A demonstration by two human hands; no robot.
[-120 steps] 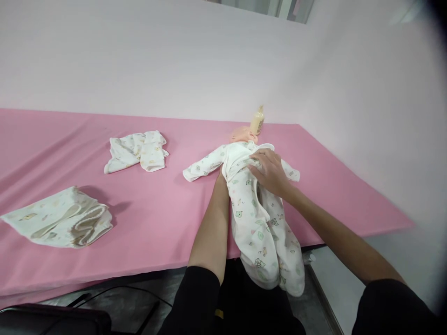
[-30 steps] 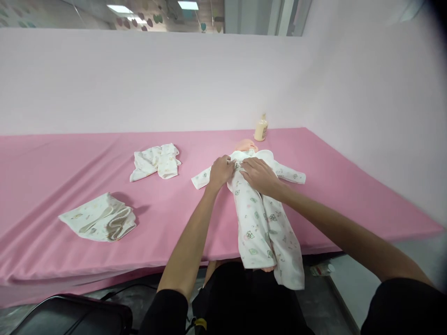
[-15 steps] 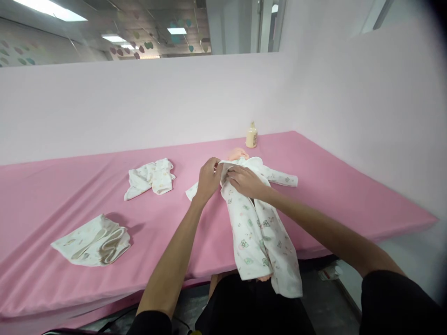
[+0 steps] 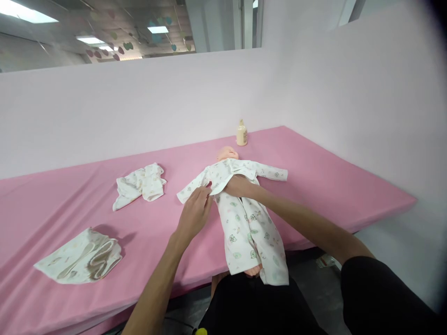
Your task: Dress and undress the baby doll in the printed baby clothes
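R. hand [image 4: 240,187]: fingertips lay hidden under hem of printed top [image 4: 220,175]. L. forearm [image 4: 153,291] was cut off by btm. edge of view, pink surface [image 4: 167,246] by L. edge. Bottle label [image 4: 245,136] was too sm. to read.

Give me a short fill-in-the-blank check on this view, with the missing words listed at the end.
The left hand is at the lower edge of the printed baby top, which hides the fingers of the person's ____.
The table cover is coloured ____.
Beyond the doll's head, the pump bottle stands ____, not on its side.
Counted, the loose printed cloths to the left of the doll number ____.

Missing words: right hand; pink; upright; two.
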